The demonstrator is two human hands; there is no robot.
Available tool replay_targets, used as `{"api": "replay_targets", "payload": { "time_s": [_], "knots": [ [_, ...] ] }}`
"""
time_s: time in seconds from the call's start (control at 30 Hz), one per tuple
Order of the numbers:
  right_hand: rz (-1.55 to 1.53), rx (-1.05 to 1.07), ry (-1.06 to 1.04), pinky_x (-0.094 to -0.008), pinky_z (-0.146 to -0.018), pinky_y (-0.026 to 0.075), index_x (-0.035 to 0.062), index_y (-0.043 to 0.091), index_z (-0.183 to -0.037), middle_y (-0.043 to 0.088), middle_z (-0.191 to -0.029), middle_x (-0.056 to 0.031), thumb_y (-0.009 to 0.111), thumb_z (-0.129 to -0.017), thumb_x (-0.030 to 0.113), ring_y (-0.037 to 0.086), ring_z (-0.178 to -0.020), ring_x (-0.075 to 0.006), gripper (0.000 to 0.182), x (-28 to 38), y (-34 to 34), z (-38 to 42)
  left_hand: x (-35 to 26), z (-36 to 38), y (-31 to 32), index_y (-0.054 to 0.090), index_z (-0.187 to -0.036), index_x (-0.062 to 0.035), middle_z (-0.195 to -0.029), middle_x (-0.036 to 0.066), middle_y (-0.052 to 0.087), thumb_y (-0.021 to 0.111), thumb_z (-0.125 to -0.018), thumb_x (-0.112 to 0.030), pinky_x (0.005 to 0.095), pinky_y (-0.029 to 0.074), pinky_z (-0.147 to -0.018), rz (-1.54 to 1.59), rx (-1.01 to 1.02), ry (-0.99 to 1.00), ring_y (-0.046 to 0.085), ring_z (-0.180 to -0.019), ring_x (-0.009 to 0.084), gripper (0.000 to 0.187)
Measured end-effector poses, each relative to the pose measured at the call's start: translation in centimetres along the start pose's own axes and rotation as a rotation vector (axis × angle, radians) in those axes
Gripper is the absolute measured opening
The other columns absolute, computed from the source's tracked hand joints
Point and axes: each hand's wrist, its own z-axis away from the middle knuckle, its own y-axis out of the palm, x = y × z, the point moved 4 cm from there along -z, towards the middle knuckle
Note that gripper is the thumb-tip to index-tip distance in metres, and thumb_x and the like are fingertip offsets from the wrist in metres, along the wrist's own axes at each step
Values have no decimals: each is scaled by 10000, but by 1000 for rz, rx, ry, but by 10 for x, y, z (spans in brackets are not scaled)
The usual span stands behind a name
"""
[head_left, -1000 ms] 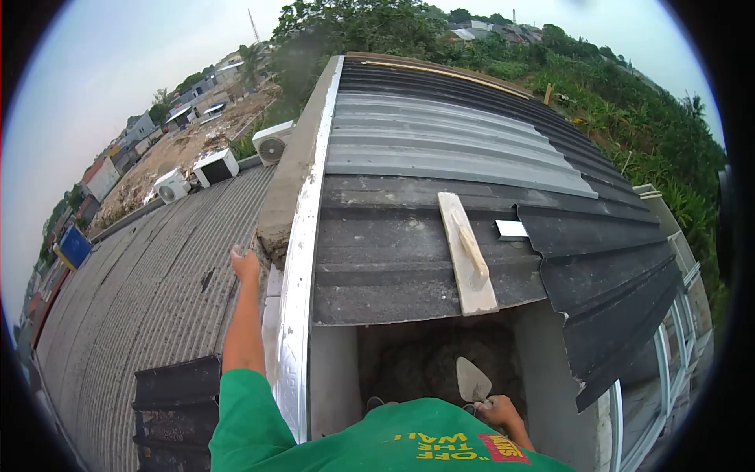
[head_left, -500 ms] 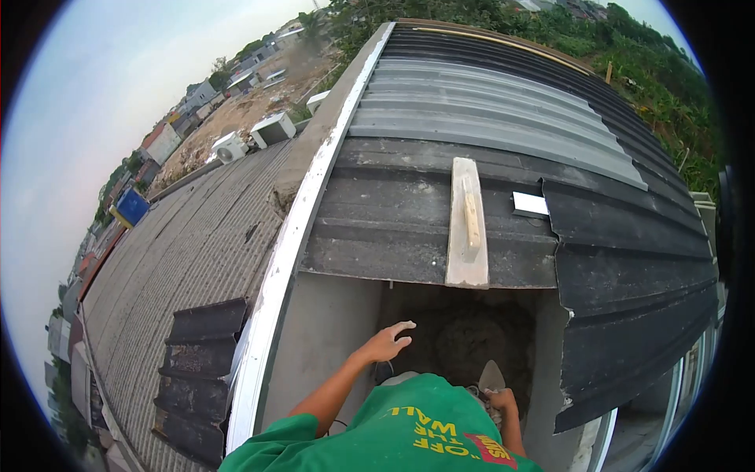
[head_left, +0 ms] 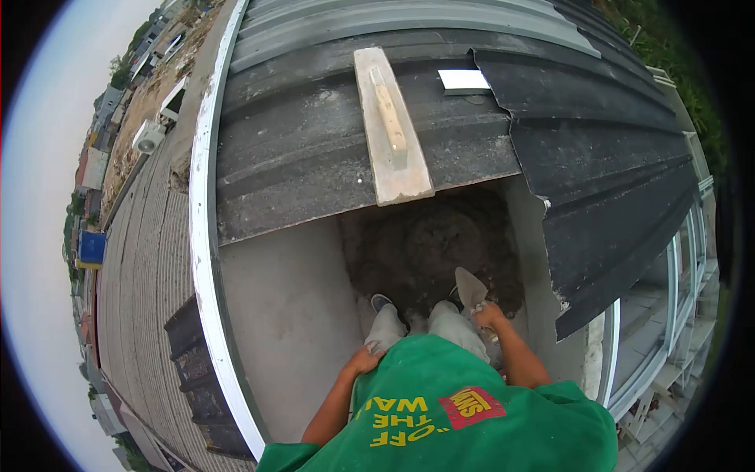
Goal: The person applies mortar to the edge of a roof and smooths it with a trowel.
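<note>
My right hand [head_left: 489, 316] has its fingers closed on a grey pointed steel trowel [head_left: 470, 288], blade aimed forward at the dark mortar heap [head_left: 429, 248]; left hand [head_left: 363, 361] rests empty on my knee.

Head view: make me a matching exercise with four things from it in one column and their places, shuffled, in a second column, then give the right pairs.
Things:
1. trowel
2. wooden float
3. left hand
4. mortar pile

Places:
A. lying on the dark corrugated roof sheets
B. resting on the person's own left thigh
C. on the floor of the gap, in front of the feet
D. held in the right hand, blade over the mortar

Right pairs: 1-D, 2-A, 3-B, 4-C
</note>
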Motion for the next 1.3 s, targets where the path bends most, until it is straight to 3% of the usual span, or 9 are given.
{"api": "replay_targets", "payload": {
  "time_s": [0.13, 0.43, 0.53, 0.57, 0.77, 0.83, 0.9, 1.1, 1.3],
  "knots": [
    [16, -123, 63, -443, -977, 463, -12, 628, -1193, 637, -1153, -279, 559, -927, 405, 574, -1168, -388, 499, -12, 18, 25, 41, -60, 19, 481, -1393, -2, -1404, 240, 502, 558, -919, -473, 382, 374, -1089, 51, 105, -38, 479, -1312, 364, 673],
    [-174, -28, 291, -422, -928, 493, -128, 582, -1188, 679, -1032, -272, 491, -953, 523, 672, -979, -379, 698, -64, 87, -60, 147, -173, 119, 230, -1536, -59, -1567, 188, 286, 536, -894, -592, 426, 310, -1145, -362, 452, -191, 317, -1423, 341, 889],
    [-270, -62, 360, -422, -829, 537, -132, 622, -1077, 696, -918, -253, 453, -974, 539, 708, -841, -323, 700, -46, 87, -155, 169, -170, 149, 277, -1518, -84, -1527, 194, 342, 583, -832, -629, 480, 324, -1122, -384, 286, -279, 337, -1399, 374, 928],
    [-320, -123, 303, -411, -650, 543, -40, 649, -718, 649, -656, -174, 434, -983, 531, 678, -653, -274, 665, -14, 71, -174, 143, -153, 139, 328, -1498, -91, -1507, 196, 369, 603, -812, -628, 496, 333, -1108, -430, 184, -261, 363, -1378, 383, 913],
    [-542, -80, 180, -418, -732, 555, -75, 562, -1165, 691, -906, -192, 395, -992, 573, 687, -751, -306, 691, 39, 81, -354, 164, -154, 165, 481, -1385, -92, -1494, 176, 393, 669, -739, -584, 504, 348, -1074, -577, -70, -113, 426, -1311, 378, 834],
    [-260, -42, 249, -478, -1036, 430, -48, 486, -1352, 558, -1318, -234, 336, -1013, 544, 545, -1220, -367, 698, 16, 109, -389, 164, -153, 160, 499, -1358, -85, -1507, 167, 378, 678, -725, -577, 501, 344, -1075, -567, -106, -55, 431, -1307, 381, 822],
    [-231, -162, 184, -492, -930, 481, -62, 545, -1284, 590, -1244, -272, 314, -1003, 584, 603, -1088, -401, 741, -30, 131, -392, 166, -154, 160, 518, -1333, -77, -1523, 158, 357, 677, -729, -575, 500, 351, -1065, -576, -104, -80, 441, -1300, 372, 799],
    [-293, -486, -77, -429, -861, 525, 4, 611, -1231, 681, -1067, -231, 515, -969, 432, 661, -988, -385, 512, -156, 149, -336, 172, -156, 159, 524, -1326, -75, -1524, 145, 356, 670, -731, -592, 495, 354, -1063, -579, -135, -52, 463, -1282, 348, 802],
    [-260, -412, -184, -373, -783, 533, -46, 620, -1056, 680, -969, -230, 695, -864, 220, 682, -939, -313, 337, -109, 169, -410, 168, -163, 149, 535, -1323, -82, -1524, 138, 357, 667, -735, -594, 482, 357, -1063, -539, -149, -84, 467, -1281, 331, 791]
  ]
}}
